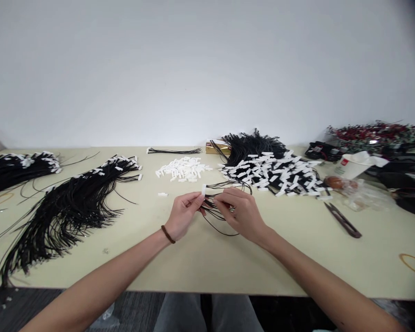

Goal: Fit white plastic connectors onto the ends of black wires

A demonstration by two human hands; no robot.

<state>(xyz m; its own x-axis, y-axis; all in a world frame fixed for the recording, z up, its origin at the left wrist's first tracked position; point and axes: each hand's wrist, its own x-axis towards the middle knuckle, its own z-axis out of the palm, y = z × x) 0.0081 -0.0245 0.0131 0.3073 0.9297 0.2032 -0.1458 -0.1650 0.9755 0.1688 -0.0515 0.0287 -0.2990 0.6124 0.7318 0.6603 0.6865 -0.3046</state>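
My left hand (186, 212), with a brown band at its wrist, pinches a white connector (203, 189) upright between thumb and fingers. Thin black wires (224, 220) run rightward from that connector. Just right of it, my right hand (240, 210) has its fingertips closed on one or more of these wires. Behind the hands lies a pile of small white connectors (184, 169). One loose white piece (162, 194) rests left of my left hand.
Wire bundles with white ends (79, 207) cover the left side. Another heap of connectored wires (276, 173) lies back right, near a gold box (212, 148). Farther right are snips (343, 221), a white cup (350, 167) and a plastic bag (369, 196).
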